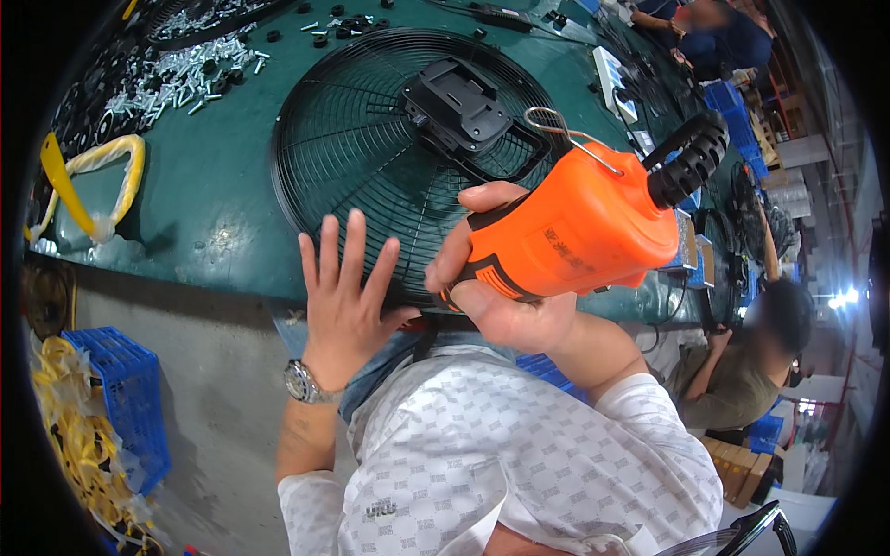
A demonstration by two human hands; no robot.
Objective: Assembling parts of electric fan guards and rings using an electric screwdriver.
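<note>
Left hand (pixel 345 301) flat and open on the fan guard (pixel 371 157), right hand (pixel 505 296) gripping the orange power screwdriver (pixel 579 232), not yet applied.

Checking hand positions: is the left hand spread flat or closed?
Spread flat: the left hand rests open, fingers splayed, on the fan guard rim.

Your right hand (pixel 505 310) grips a glossy orange plastic power tool (pixel 579 232) with a bare metal wire hook (pixel 565 130). Your left hand (pixel 348 296) presses matt black wire fan guard (pixel 371 157) on the smooth green table (pixel 213 204).
</note>
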